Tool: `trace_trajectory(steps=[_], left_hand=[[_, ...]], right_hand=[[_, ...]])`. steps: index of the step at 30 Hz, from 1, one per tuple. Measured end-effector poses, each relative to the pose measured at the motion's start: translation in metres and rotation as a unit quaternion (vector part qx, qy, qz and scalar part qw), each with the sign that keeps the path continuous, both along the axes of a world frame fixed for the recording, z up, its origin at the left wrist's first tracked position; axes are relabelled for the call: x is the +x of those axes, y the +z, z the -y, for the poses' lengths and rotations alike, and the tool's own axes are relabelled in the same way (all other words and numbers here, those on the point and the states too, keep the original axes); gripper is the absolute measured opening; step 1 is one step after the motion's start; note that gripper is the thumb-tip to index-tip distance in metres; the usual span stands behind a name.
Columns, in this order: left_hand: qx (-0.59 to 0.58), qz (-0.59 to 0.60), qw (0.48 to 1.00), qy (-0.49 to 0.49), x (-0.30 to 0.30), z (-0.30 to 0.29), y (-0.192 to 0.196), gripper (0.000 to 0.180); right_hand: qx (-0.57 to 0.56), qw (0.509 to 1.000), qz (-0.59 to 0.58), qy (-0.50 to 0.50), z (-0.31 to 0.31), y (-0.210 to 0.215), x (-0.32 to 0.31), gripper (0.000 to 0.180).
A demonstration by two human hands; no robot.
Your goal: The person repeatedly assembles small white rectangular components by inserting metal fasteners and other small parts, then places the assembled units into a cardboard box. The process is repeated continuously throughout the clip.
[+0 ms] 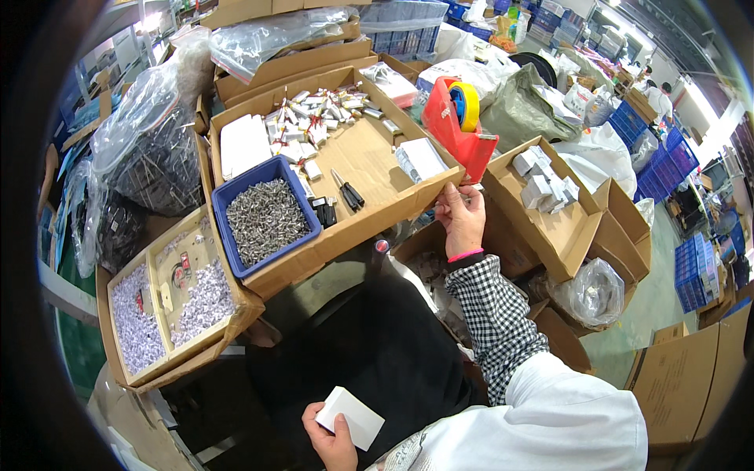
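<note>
Low in front of my body, my left hand [333, 446] grips a small white box [355, 418], its thumb lying on the front face. My right hand [465, 223] is raised to the right corner of a shallow cardboard tray [345, 239], just below a red tape dispenser [449, 129] with a yellow-cored roll. Its thumb and fingers are pinched together; whether tape is between them cannot be made out. Near this hand, a stack of white box pieces [422, 160] stands inside the tray's corner.
A blue bin [284, 256] full of small metal screws [265, 221] sits at the tray's left, beside a black-handled tool [348, 193]. Behind lie many small white parts with wires [310, 122]. At right, a carton [569, 239] holds several white boxes [546, 185]. Lower left is a divided wooden tray [162, 306].
</note>
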State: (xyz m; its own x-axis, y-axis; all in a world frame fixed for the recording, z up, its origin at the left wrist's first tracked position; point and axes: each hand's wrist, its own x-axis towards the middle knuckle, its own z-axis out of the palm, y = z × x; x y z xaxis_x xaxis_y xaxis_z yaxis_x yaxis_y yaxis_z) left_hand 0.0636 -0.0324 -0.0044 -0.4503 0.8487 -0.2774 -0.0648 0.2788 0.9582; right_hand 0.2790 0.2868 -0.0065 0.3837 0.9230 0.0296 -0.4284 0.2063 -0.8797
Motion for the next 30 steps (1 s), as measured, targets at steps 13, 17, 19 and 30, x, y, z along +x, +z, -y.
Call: trace_trajectory(steps=[13, 17, 19, 30], left_hand=[[0.022, -0.082, 0.996, -0.024, -0.004, 0.009, -0.026, 0.040], [0.044, 0.022, 0.998, -0.026, -0.006, 0.012, -0.037, 0.047], [0.063, 0.077, 0.995, -0.025, -0.005, 0.011, -0.042, 0.047], [0.053, 0.066, 0.993, -0.078, -0.004, 0.004, -0.039, 0.036]], right_hand=[[-0.043, 0.987, 0.158, 0.002, -0.031, -0.043, 0.016, 0.032], [-0.016, 0.987, 0.157, -0.001, -0.029, -0.067, 0.023, 0.022], [-0.066, 0.960, 0.263, 0.073, -0.003, -0.076, 0.022, 0.015], [0.241, 0.622, 0.467, 0.580, 0.150, -0.003, -0.074, 0.015]])
